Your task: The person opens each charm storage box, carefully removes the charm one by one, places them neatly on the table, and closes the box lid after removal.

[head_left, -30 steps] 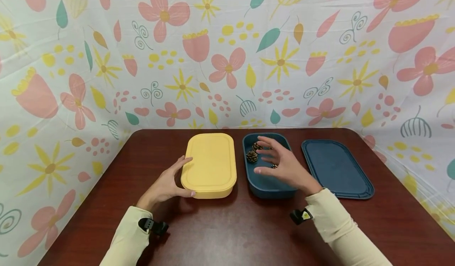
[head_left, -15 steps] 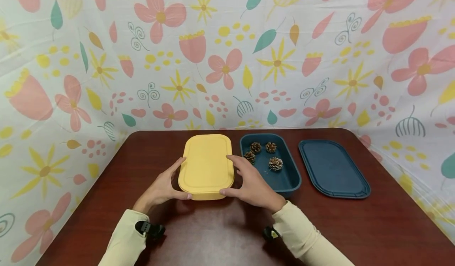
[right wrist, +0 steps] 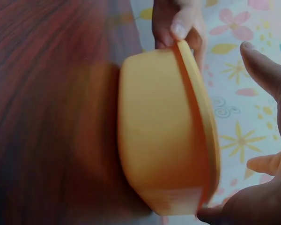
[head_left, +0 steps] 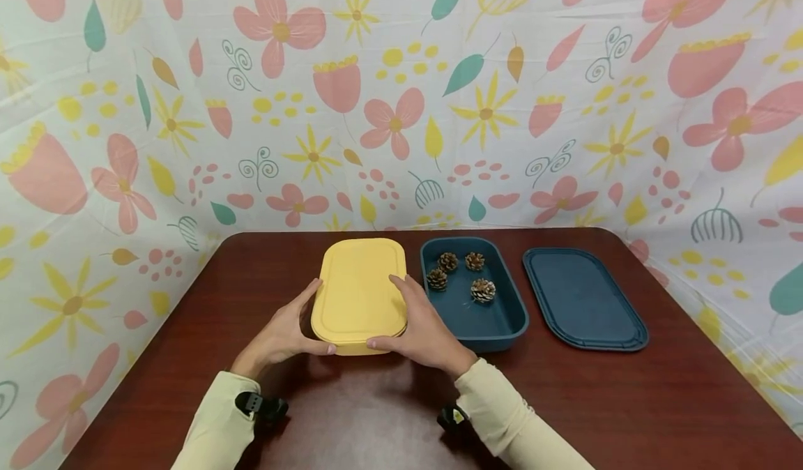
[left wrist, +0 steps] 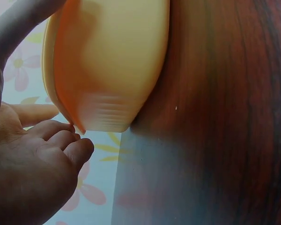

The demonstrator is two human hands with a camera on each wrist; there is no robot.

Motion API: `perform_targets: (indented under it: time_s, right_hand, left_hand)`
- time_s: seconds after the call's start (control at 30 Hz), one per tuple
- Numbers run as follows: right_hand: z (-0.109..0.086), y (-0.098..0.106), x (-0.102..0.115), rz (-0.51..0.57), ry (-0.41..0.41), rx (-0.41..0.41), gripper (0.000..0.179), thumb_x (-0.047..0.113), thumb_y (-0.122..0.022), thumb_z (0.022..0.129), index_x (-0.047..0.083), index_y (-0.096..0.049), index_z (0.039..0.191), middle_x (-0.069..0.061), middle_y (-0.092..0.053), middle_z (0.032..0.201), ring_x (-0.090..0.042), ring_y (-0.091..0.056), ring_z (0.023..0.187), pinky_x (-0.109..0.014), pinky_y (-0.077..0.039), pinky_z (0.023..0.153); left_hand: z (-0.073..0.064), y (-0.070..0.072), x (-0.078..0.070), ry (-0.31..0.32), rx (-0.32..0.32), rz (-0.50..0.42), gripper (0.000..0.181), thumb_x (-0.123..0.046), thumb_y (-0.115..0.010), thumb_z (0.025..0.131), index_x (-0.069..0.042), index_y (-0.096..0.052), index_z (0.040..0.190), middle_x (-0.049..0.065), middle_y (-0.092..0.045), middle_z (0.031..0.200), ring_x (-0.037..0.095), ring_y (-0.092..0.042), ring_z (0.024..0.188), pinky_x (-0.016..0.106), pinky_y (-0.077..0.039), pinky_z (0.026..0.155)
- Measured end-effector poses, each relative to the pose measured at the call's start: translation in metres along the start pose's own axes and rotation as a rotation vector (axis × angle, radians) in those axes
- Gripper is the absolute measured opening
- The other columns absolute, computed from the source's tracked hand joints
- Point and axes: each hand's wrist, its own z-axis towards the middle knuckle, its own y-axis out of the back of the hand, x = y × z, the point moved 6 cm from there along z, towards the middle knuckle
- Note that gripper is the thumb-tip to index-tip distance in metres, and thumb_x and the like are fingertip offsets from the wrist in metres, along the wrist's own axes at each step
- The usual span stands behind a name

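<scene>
A yellow lidded box [head_left: 354, 349] stands on the table in front of me, its yellow lid [head_left: 360, 292] on top. My left hand [head_left: 282, 334] grips the lid's left side, thumb at the front left corner. On the other side my right hand [head_left: 426, 327] holds the lid's right edge, thumb at the front rim. A thin dark line shows under the lid at its front right corner. In the left wrist view, curled fingertips [left wrist: 79, 147] lie right at the lid's rim. The box wall [right wrist: 154, 122] shows below the overhanging lid in the right wrist view.
A blue open box [head_left: 473, 323] with several pine cones [head_left: 483, 290] stands just right of the yellow box. Farther right, a blue lid [head_left: 586, 299] lies flat on the brown table [head_left: 351, 421]. A floral cloth [head_left: 401, 58] hangs behind.
My right hand has moved left from above the blue box to the yellow lid's right side, uncovering the pine cones. My left hand stays at the lid's left edge.
</scene>
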Motion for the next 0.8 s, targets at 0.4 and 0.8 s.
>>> perform_targets:
  time_s: [0.4, 0.8]
  right_hand:
    - [0.002, -0.021, -0.015, -0.005, -0.05, -0.012, 0.13, 0.042, -0.095, 0.063, 0.008, -0.017, 0.161, -0.02, 0.004, 0.169, -0.041, -0.006, 0.157, -0.062, -0.034, 0.118]
    - [0.004, -0.019, -0.017, -0.058, -0.025, -0.111, 0.129, 0.039, -0.097, 0.062, -0.004, -0.023, 0.157, -0.022, -0.012, 0.168, -0.041, -0.023, 0.153, -0.055, -0.041, 0.115]
  left_hand:
    - [0.001, 0.0, 0.003, -0.008, 0.001, 0.038, 0.13, -0.029, -0.095, 0.063, -0.005, -0.014, 0.162, 0.017, -0.011, 0.17, 0.039, -0.021, 0.155, 0.061, -0.026, 0.121]
    - [0.0, 0.001, 0.001, -0.007, -0.003, 0.134, 0.127, -0.033, -0.095, 0.065, -0.004, -0.017, 0.161, 0.016, -0.014, 0.169, 0.036, -0.03, 0.152, 0.055, -0.036, 0.118]
